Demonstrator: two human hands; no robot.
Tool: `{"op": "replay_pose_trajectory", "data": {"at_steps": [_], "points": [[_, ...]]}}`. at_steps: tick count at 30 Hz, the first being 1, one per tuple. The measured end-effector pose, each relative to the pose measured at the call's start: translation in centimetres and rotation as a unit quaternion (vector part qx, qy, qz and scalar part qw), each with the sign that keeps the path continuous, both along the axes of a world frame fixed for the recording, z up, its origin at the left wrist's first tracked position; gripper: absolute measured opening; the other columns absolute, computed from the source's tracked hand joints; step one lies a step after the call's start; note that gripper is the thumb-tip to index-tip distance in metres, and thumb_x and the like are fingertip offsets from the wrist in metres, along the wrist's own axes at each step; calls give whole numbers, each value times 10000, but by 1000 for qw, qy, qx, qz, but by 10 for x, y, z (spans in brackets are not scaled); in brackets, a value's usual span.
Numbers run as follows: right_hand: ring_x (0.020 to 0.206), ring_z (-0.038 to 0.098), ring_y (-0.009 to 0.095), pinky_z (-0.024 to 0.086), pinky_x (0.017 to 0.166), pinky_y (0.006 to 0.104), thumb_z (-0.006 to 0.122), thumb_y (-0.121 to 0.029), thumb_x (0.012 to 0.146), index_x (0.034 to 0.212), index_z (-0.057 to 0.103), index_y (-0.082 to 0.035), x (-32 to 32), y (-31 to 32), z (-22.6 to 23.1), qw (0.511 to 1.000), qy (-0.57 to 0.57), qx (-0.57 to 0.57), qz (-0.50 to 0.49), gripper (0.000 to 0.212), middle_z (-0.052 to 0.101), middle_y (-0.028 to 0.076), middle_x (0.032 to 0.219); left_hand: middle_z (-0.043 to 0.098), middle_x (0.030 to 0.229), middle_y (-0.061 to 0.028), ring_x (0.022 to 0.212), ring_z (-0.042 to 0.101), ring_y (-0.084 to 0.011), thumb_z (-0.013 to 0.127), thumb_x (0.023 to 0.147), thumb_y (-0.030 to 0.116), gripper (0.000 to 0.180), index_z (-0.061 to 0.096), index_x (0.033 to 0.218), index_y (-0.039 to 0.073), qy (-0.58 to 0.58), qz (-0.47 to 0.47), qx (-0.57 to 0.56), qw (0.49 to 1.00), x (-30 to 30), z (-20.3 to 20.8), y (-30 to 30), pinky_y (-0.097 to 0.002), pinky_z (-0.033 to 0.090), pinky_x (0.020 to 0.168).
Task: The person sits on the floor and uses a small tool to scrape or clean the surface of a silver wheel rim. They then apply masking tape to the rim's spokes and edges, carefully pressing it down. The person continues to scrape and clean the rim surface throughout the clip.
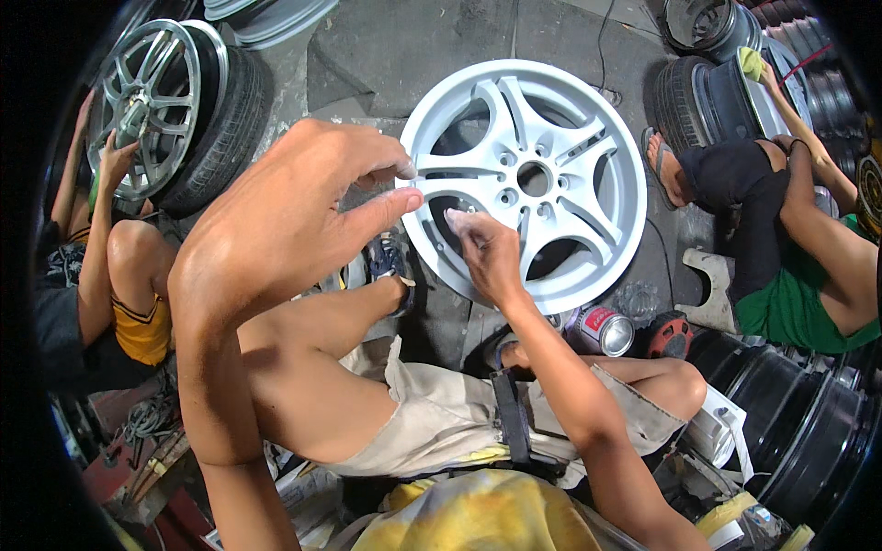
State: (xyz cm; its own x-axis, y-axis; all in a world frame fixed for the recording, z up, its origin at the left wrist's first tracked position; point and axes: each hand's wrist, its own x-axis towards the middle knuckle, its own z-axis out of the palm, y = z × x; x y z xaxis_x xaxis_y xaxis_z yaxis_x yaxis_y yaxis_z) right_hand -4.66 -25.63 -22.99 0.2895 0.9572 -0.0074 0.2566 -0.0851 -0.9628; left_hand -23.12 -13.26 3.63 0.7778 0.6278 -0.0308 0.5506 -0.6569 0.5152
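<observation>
A pale, silvery-white car wheel rim (627,197) lies face up in front of me, with paired spokes, a round centre hole and several bolt holes. My left hand (294,202) is raised close to the camera and overlaps the wheel's left edge. Its thumb and forefinger are apart, with nothing visible between them; the other fingers are hidden. Over the lower left of the wheel, my right hand (489,253) has its fingers bent and pinched together, with whitish dust on the tips. Whatever they hold, if anything, is too small to make out.
Left, a person holds a grey tool (131,124) against a spoked wheel (188,101) beside a tyre (234,129). Right, another person holds a yellow-green cloth (751,62) at a rim. A tin can (602,331) stands near my right knee; dark rims (781,413) lie lower right.
</observation>
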Motion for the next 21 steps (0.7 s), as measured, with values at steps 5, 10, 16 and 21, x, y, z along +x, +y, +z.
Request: {"op": "replay_pose_trajectory", "data": {"at_steps": [5, 10, 16, 21], "points": [[823, 666, 419, 548, 749, 484, 651, 11, 855, 979, 735, -13, -4, -7, -16, 972, -201, -24, 120, 151, 645, 207, 891, 717, 1009, -167, 923, 692, -330, 693, 944, 238, 282, 716, 1059, -19, 32, 14, 4, 999, -11, -5, 7, -400, 522, 844], [800, 626, 430, 514, 699, 521, 656, -31, 851, 947, 692, -18, -25, 38, -31, 955, -269, 101, 76, 104, 598, 203, 867, 719, 1032, -169, 940, 690, -328, 698, 940, 238, 290, 716, 1063, -24, 8, 12, 42, 999, -8, -5, 4, -405, 523, 851], [741, 605, 430, 468, 644, 514, 646, 25, 859, 878, 666, -29, -4, 2, -24, 962, -216, 74, 151, 60, 577, 182, 839, 724, 941, -200, 875, 716, -348, 713, 927, 208, 274, 716, 1044, -40, -26, -11, -15, 999, -5, 0, 9, -396, 565, 807], [763, 611, 439, 478, 665, 506, 656, -4, 862, 945, 653, -37, -15, 42, -37, 945, -270, 144, 113, 89, 625, 187, 859, 727, 945, -204, 867, 723, -340, 729, 921, 197, 272, 718, 1036, -50, -4, 12, -53, 999, 3, 5, 8, -386, 565, 796]]}}
